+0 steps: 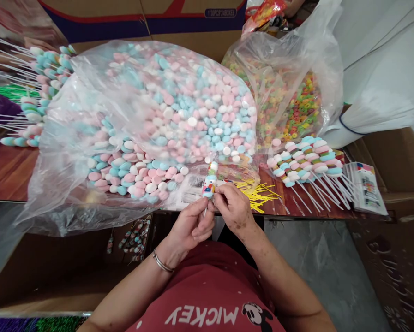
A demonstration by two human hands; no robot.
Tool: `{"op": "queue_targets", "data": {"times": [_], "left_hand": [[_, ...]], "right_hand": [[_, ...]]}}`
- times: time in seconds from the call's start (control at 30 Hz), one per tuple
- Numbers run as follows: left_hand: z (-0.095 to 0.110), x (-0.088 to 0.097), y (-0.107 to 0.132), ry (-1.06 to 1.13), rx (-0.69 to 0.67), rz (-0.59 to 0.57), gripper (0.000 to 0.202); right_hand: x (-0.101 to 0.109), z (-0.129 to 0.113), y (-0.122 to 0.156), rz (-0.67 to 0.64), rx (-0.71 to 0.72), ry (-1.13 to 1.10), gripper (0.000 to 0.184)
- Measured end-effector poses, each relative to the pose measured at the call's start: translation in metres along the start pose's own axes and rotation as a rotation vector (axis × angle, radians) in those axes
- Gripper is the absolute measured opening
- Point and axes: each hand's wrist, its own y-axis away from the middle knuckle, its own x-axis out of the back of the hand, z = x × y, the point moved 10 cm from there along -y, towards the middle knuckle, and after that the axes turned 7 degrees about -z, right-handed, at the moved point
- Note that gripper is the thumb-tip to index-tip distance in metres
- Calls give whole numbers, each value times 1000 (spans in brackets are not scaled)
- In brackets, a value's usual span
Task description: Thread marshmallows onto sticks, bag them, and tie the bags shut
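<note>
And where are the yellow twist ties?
In the head view, the yellow twist ties lie right of centre, between the right hand and the candy skewers.

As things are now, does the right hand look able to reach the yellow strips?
Probably yes: the yellow strips lie just beside the right hand, and nothing seems to block their outer ends. Its fingertips are at the wrapped candy skewer, though, so they would likely need to leave it first.

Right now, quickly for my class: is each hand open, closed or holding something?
Left hand: closed, holding the wrapped candy skewer low down.
Right hand: pinched closed beside it; exact grip unclear.
</note>
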Motion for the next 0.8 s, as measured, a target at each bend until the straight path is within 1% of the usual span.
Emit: {"op": "queue_targets", "data": {"times": [0.07, 0.17, 0.2, 0.23, 0.27, 0.3, 0.37, 0.4, 0.43, 0.47, 0.5, 0.57, 0.67, 0.73, 0.8], "left_hand": [[0, 1, 1, 7, 25, -32, 23], [-4, -1, 1, -16, 79, -70, 24], [-5, -2, 1, -44, 88, -62, 25], [-5, 0, 1, -88, 74, -29, 27], [-2, 4, 2, -154, 32, 37, 27], [5, 9, 5, -247, -38, 131, 27], [25, 18, 18, -498, -235, 361, 25], [36, 18, 28, -638, -329, 463, 23], [44, 16, 36, -771, -403, 539, 22], [49, 13, 41, -883, -451, 589, 21], [52, 11, 44, -958, -473, 614, 19], [51, 12, 43, -990, -452, 609, 18], [46, 17, 35, -856, -371, 562, 24], [43, 17, 28, -789, -296, 530, 28], [39, 15, 20, -732, -186, 466, 28]], "right_hand": [[-2, -1, -2, -17, 24, 17, 15], [1, -7, -3, 18, 87, 37, 18], [2, -10, -4, 35, 114, 48, 18], [3, -13, -4, 52, 142, 63, 18], [5, -16, -4, 65, 167, 86, 18], [5, -19, -4, 71, 186, 117, 18], [5, -22, -5, 68, 205, 202, 18], [4, -22, -6, 59, 208, 250, 18], [3, -23, -6, 47, 211, 296, 18], [1, -23, -6, 33, 216, 337, 17], [-1, -24, -7, 22, 222, 372, 17], [-4, -27, -6, 15, 237, 428, 18], [-6, -35, -3, 43, 291, 487, 19], [-6, -40, 0, 56, 338, 480, 20], [-5, -40, 1, 43, 364, 426, 20]]}}
